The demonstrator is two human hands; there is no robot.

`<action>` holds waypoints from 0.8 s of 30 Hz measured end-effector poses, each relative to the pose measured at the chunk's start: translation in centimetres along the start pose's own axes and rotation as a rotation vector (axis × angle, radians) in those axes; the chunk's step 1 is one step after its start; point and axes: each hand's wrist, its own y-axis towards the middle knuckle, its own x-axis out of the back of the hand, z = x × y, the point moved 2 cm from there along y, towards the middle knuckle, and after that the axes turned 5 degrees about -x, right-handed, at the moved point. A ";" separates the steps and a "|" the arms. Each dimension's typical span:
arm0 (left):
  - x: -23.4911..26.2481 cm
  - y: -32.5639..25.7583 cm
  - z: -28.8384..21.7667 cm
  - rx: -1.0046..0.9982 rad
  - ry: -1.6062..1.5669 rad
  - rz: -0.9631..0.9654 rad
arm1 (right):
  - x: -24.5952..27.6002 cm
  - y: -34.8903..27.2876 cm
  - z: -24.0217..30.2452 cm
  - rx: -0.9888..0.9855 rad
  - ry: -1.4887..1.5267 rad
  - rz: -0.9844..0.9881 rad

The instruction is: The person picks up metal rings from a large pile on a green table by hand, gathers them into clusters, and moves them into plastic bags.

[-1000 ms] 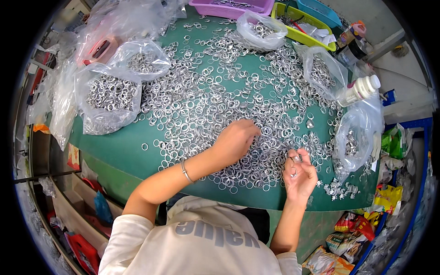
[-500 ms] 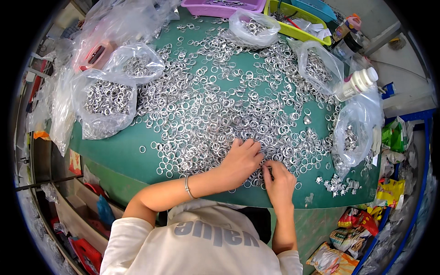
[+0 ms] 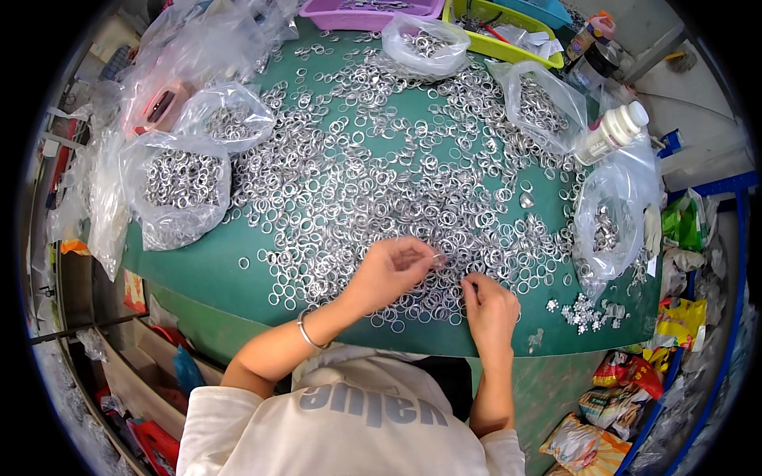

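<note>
Silver metal rings [image 3: 309, 202] lie heaped and scattered over the green tabletop [image 3: 206, 266]. Above the near part of the heap, my left hand [image 3: 390, 271] pinches a single ring [image 3: 438, 259] between thumb and fingertips; the hand is a little blurred. My right hand [image 3: 490, 313] is close by on the right, at the near edge of the rings, with its fingers curled in. Something small and dark shows at its fingertips, too small to name. A short gap separates the two hands.
Clear plastic bags of rings stand at the left [image 3: 178, 230] and right [image 3: 587, 214]. Small shiny pieces [image 3: 583, 316] lie near the right edge. A white bottle [image 3: 615, 133] leans among the bags. Purple [image 3: 341, 17] and yellow-green [image 3: 508, 54] baskets stand at the back.
My left hand has drawn back to the left, away from my right hand, and a ring now shows at its fingertips. My right hand has shifted slightly right. The view has tilted slightly.
</note>
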 end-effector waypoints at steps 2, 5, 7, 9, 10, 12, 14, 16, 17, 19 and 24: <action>0.6 -0.2 0.3 0.182 -0.377 0.028 | 0.1 -0.5 -1.6 -0.223 0.365 0.063; 0.9 -0.7 -0.2 0.299 -0.583 0.096 | 1.1 -1.1 -2.5 -0.460 1.160 0.133; 0.7 -1.0 0.2 0.217 -0.261 0.059 | 1.8 -0.7 -1.7 -0.466 1.806 0.236; -0.2 -1.2 0.1 -0.019 0.194 0.041 | 1.6 -0.3 -1.3 -0.651 2.041 0.242; -1.2 -1.2 -0.3 -0.217 0.487 0.037 | 1.4 -0.4 -1.2 -0.746 2.156 0.244; -2.8 -1.1 -1.0 -0.370 0.868 0.057 | 0.7 -0.9 -2.5 -0.672 1.796 0.265; -3.0 -0.7 0.3 -0.364 1.016 0.138 | 0.6 -1.1 -2.5 -0.612 1.041 0.201; -2.8 -0.3 1.4 -0.384 1.088 0.158 | 0.2 -0.9 -1.4 -0.351 0.647 0.133; -2.7 -0.2 1.6 -0.405 1.085 0.142 | -0.1 -0.9 -0.8 -0.226 0.449 0.098; -2.4 -0.3 1.4 -0.375 0.903 0.074 | -0.6 -0.3 0.2 -0.065 0.190 0.006; -0.4 -0.4 -0.1 0.102 -0.114 0.005 | 0.2 0.5 -0.5 -0.152 0.384 0.115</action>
